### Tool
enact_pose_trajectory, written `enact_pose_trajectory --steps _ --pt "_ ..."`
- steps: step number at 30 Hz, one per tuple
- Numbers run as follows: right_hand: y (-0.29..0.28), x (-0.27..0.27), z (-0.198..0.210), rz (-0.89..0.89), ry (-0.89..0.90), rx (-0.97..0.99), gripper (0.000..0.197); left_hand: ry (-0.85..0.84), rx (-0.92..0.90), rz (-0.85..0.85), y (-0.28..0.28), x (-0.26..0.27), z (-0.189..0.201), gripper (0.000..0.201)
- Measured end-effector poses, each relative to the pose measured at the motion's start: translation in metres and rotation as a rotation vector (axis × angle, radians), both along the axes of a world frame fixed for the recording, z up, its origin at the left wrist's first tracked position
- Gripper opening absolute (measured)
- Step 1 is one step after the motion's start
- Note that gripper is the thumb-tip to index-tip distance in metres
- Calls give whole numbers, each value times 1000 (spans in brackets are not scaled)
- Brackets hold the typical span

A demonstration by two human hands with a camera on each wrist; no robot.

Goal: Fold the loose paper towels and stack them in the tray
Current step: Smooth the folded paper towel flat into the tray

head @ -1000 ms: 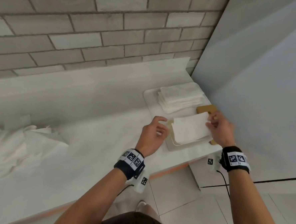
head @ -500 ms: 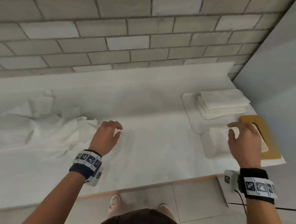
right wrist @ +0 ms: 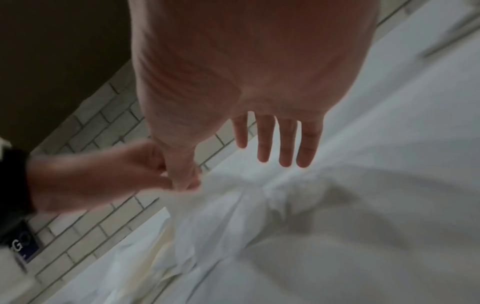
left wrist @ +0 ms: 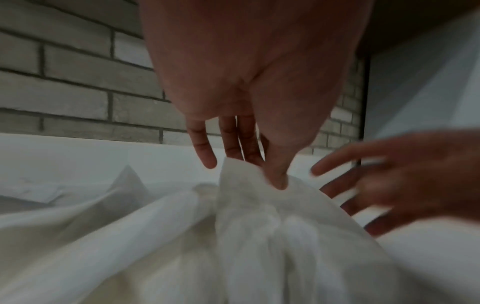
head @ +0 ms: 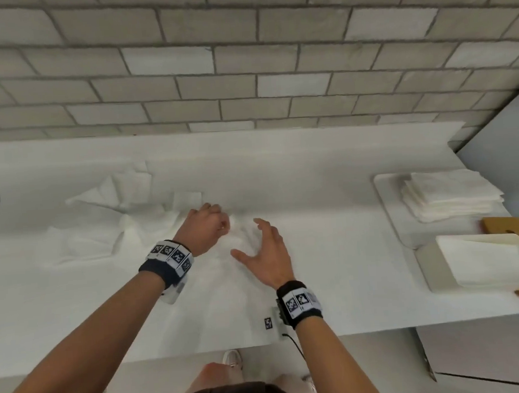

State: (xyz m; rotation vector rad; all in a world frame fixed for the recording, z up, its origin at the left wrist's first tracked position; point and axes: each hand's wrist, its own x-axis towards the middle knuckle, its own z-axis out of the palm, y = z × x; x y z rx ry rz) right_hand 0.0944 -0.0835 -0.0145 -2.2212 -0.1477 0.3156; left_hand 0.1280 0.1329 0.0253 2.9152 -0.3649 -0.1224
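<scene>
Fingertips (left wrist: 278, 181) of our left hand (head: 207, 227) pinch a loose paper towel (left wrist: 259, 205) – lifting it clear of the pile (head: 102, 224). Our right hand (head: 266, 253) hovers beside it, spread and empty – we judge it ready to take a corner.

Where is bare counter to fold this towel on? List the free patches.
Free: the stretch of counter between the right hand and the trays, and the strip along the back wall. Crowded: the left, where loose towels lie heaped and the left hand pinches one, and the right end, taken by the folded stack.
</scene>
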Motion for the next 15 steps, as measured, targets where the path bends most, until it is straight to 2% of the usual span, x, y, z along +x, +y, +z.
enact_pose_trajectory --steps 1,5,7,9,11,12,13,15 --pt "12 3 -1 -15 -3 40 79 8 -89 -21 0 0 8 5" --pt "17 21 6 -192 -55 246 18 -14 -434 3 14 1 41 6" --pt "0 26 16 -209 -66 285 12 -68 -558 68 23 2 56 7" --pt "-20 27 27 -182 -25 375 19 -82 -632 121 32 1 62 9" --pt "-40 25 36 -170 37 461 22 -69 -629 149 43 0 53 11" --pt "-51 24 37 -182 77 485 21 -78 -572 164 51 0 45 15" --pt "-62 23 36 -203 106 488 20 -75 -462 184 61 -1 33 27" --pt "-81 20 30 -261 110 406 16 42 -206 233 81 -6 11 67"
